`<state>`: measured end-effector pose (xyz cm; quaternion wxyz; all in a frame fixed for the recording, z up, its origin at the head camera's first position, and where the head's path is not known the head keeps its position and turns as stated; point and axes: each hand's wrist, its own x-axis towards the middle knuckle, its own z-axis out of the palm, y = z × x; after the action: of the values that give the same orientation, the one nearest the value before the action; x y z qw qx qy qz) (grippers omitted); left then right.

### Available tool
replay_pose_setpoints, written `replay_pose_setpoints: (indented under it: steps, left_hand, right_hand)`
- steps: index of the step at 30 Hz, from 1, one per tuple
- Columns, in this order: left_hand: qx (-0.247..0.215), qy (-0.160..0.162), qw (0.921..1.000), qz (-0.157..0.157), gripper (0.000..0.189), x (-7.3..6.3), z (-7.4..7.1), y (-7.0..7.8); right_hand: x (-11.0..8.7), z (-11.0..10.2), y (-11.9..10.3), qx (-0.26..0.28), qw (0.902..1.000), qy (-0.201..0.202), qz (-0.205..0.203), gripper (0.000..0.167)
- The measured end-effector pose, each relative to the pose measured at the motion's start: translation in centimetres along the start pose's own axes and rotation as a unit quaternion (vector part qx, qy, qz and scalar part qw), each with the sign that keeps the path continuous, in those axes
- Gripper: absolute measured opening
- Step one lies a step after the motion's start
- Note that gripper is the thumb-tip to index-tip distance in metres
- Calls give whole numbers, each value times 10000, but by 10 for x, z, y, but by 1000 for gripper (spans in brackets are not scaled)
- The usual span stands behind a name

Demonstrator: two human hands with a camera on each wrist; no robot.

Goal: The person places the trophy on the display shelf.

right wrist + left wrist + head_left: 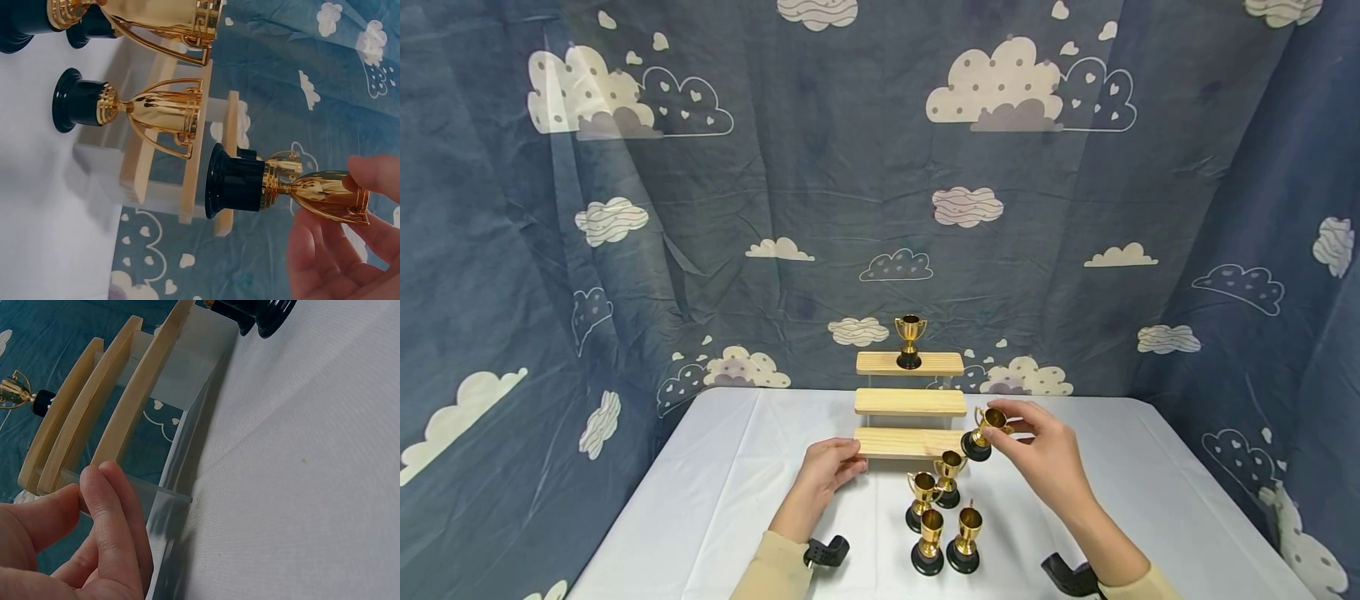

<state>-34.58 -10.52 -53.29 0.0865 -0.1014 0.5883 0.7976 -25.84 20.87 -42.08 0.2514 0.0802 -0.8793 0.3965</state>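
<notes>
My right hand [1041, 450] pinches a small gold trophy cup [325, 195] by its bowl between thumb and fingers. The trophy's black base [976, 446] hangs off the table, by the right end of the bottom board. A three-step wooden display stand [910, 402] with clear side panels stands at the table's back. With thumb and fingers, my left hand [829, 471] grips the left end of its bottom board [134, 403]. Another gold trophy [910, 337] stands upright on the top board. The middle and bottom boards bear nothing.
Several gold trophies with black bases, among them one nearest the stand [949, 479] and one at the front right [964, 542], stand upright on the white-covered table [737, 467]. A dark cloud-patterned curtain [842, 167] hangs behind and at both sides.
</notes>
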Motion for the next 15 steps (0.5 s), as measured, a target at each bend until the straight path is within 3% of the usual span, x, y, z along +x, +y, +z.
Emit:
replay_pose_setpoints:
  steps: [15]
  left_hand:
    - [1, -95, 9999, 88, 24, -4, 0, 0]
  right_hand:
    - [11, 6, -13, 231, 9995, -137, -169, 39]
